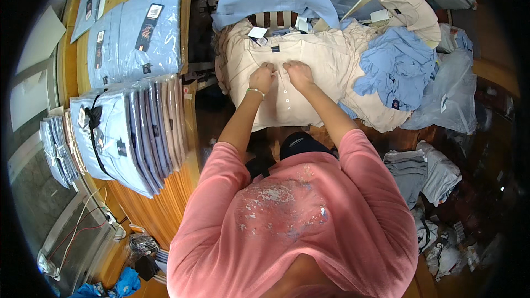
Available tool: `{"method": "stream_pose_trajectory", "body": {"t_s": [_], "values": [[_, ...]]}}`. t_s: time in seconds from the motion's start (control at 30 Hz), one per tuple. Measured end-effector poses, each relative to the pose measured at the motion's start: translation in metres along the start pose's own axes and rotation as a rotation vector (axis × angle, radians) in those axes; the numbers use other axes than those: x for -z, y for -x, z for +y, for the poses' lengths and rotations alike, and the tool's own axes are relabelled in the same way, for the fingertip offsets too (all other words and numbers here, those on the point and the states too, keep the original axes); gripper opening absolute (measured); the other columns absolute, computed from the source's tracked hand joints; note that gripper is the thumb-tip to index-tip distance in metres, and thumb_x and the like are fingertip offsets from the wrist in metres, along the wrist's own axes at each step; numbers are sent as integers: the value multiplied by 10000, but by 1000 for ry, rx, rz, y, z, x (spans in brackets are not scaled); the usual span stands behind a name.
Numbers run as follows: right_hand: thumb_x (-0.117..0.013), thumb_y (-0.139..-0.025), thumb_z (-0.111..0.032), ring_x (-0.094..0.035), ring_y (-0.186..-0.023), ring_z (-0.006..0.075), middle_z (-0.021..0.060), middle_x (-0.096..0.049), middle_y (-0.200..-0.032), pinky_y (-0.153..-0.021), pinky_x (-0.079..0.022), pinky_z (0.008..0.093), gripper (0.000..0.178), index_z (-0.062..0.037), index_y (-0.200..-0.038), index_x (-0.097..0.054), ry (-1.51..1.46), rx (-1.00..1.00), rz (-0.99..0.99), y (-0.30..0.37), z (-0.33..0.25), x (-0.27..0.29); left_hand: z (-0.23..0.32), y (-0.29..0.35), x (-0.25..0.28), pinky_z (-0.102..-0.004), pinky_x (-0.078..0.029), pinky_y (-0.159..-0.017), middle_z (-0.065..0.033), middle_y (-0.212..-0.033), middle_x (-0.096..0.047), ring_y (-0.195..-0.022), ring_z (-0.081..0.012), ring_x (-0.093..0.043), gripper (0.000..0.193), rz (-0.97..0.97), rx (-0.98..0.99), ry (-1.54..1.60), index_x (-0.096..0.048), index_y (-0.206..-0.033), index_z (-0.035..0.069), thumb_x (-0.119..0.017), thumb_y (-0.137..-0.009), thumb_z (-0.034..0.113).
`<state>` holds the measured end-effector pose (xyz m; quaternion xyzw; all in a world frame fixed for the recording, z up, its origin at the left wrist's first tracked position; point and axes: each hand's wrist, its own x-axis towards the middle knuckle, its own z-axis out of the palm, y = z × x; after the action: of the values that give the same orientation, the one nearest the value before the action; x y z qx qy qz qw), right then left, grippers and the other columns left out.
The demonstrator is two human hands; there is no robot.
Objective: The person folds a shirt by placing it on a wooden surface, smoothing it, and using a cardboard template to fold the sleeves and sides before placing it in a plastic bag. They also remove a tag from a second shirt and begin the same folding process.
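Observation:
A cream button-front shirt (309, 102) lies spread in front of me with its front up. A small dark label shows near its top, and a row of pale buttons runs down the middle. My left hand (261, 79), a bracelet at its wrist, is closed with the fingertips pinching the shirt's front left of the button line. My right hand (298, 75) is closed on the cloth just to the right of that line. The two hands are a little apart, at about the same height. What lies right under the fingers is hidden.
A folded light blue garment (276, 0) and a cream one (411, 11) lie beyond the shirt. Crumpled blue shirts (397, 66) and clear plastic bags (450, 96) are at the right. Bagged shirts (160, 27) and tied stacks (105, 132) fill the wooden table at left.

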<state>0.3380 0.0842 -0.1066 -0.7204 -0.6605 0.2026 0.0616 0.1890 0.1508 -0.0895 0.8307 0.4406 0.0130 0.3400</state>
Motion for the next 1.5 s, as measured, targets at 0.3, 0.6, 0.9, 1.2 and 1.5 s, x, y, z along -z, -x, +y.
{"method": "stream_pose_trajectory", "body": {"t_s": [0.3, 0.6, 0.9, 1.2, 1.5], "values": [[-533, -764, 106, -578, -760, 125, 51, -569, -788, -687, -470, 247, 217, -51, -899, -466, -1103, 82, 15, 0, -2, 34, 8, 3, 32, -255, -487, -614, -64, -796, -618, -684, -118, -599, 227, 23, -158, 579, -595, -931, 15, -702, -731, 13], [-578, -811, 58, -578, -804, 89, 54, -608, -866, -685, -450, 206, 269, -81, -951, -395, -1574, -158, 7, 34, -40, 75, 42, 35, 92, -272, -496, -599, -88, -796, -623, -672, -168, -647, 351, 31, -249, 393, -514, -983, 51, -739, -715, 84], [-582, -855, -29, -539, -718, 49, 4, -605, -811, -639, -410, 176, 82, -59, -919, -540, -1719, -358, 229, 85, -95, 80, 47, 94, 100, -284, -499, -615, -77, -830, -616, -697, -143, -628, 356, 107, -285, 350, -533, -1050, 65, -714, -744, 88], [-564, -873, -30, -563, -770, 67, 19, -615, -876, -688, -463, 208, 58, -59, -919, -543, -1753, -268, 206, 100, -112, 90, 45, 107, 79, -227, -463, -701, -3, -892, -634, -726, -86, -569, 275, 43, -130, 1014, -610, -1049, 26, -679, -798, 116], [-585, -871, -47, -595, -787, 113, 63, -625, -914, -731, -472, 213, 95, 6, -947, -567, -1605, -168, 219, 109, -183, 127, 74, 158, 105, -228, -450, -669, -10, -850, -616, -771, -65, -549, 60, 480, -105, 1389, -575, -918, 19, -542, -884, 56]]}}
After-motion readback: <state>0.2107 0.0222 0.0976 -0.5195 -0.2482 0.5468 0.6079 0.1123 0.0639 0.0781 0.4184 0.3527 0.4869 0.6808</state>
